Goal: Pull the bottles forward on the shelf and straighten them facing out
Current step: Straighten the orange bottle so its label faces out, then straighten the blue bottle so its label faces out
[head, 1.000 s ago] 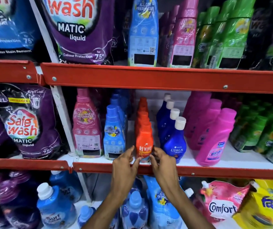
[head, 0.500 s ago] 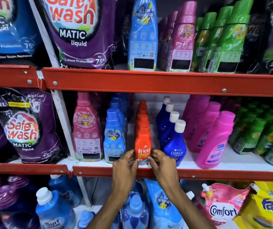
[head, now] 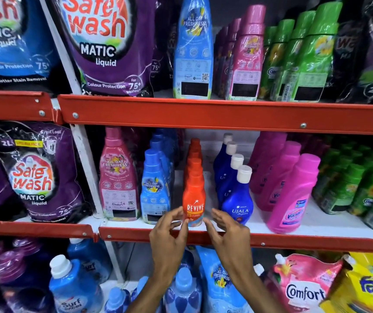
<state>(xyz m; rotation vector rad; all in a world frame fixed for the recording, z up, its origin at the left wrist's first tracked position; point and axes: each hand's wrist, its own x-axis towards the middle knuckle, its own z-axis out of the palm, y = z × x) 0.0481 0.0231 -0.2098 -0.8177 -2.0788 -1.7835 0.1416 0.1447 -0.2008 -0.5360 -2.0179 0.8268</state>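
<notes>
An orange Revive bottle (head: 194, 199) stands upright at the front edge of the middle shelf (head: 294, 241), label facing out, with a row of like orange bottles behind it. My left hand (head: 167, 236) hovers at its lower left, fingertips close to its base, fingers apart. My right hand (head: 228, 233) is at its lower right, fingers spread, with a small gap to the bottle. Neither hand grips it. A row of dark blue Ujala bottles (head: 237, 199) stands just to the right.
Light blue Comfort bottles (head: 155, 188) and a pink one (head: 117, 177) stand to the left, magenta Vanish bottles (head: 294, 195) and green bottles (head: 361, 188) to the right. Safe Wash pouches (head: 32, 177) fill the left bay. Red shelf rails (head: 203, 114) run above and below.
Both hands held the Revive bottle's base before; now they have let go and drawn slightly back and apart. The bottle stays at the shelf front.
</notes>
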